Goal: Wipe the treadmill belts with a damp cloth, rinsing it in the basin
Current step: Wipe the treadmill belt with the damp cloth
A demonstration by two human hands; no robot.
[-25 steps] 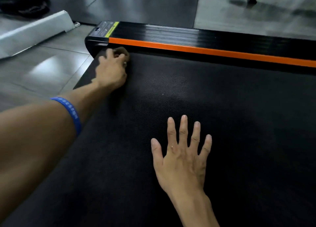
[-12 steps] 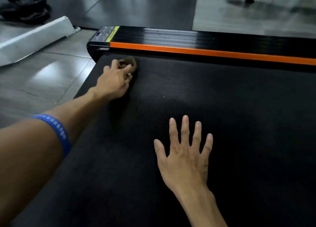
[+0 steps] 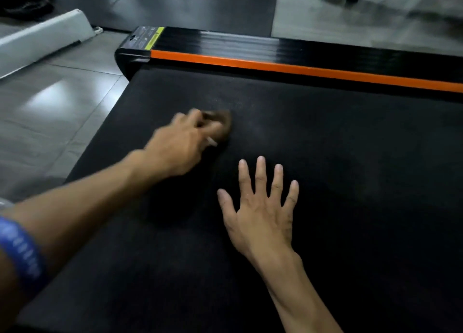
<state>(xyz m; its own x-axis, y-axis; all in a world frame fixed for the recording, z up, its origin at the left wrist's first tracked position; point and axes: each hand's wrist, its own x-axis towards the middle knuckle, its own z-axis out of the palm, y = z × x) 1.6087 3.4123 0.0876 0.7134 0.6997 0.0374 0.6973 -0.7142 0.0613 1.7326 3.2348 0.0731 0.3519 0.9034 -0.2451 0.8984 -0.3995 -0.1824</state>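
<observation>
A left hand (image 3: 180, 144) grips a dark cloth (image 3: 221, 125) near the treadmill belt's (image 3: 350, 182) far-left corner, mid-wipe; the right hand (image 3: 263, 207) rests spread flat. Next, probably, strokes toward unwiped belt.

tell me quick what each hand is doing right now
Left hand: fingers curled round the cloth, on the belt.
Right hand: open, flat on the belt, holding nothing.

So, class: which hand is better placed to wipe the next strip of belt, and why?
The left hand: it already grips the cloth against the belt. The right hand lies flat, fingers spread, holding nothing.
</observation>
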